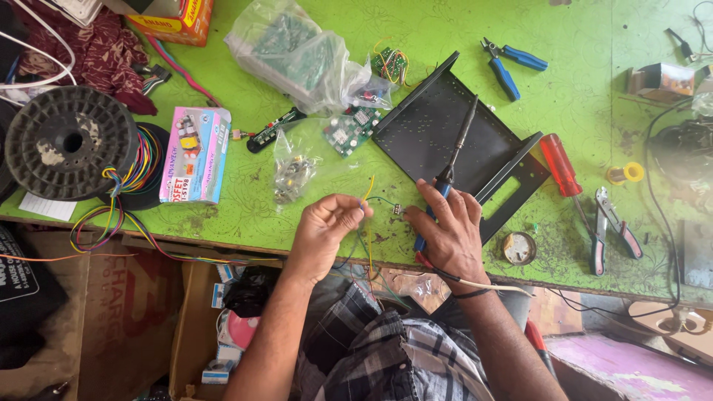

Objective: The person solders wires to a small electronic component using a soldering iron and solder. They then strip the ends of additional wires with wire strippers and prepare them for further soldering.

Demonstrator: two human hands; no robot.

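Wires (pixel 369 199) being pinched in left hand (pixel 327 226), at 9 o'clock of right hand (pixel 449 230). Right hand gripping iron (pixel 454 152), tip lying over black panel (pixel 453 141). Risk: hot tip slipping, scorching fingers; thin wires sliding loose, component (pixel 397 210) dropping.

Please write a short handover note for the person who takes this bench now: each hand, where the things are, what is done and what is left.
Left hand: fingers pinch thin wires, yellow and green, above the table edge.
Right hand: holds the soldering iron, tip pointing away over the black metal panel, and touches a small component on the wires.
Nearby: red screwdriver, solder tin, pliers, wire spool.
Done: wires and component brought together.
Left: whether the joint is soldered cannot be seen.
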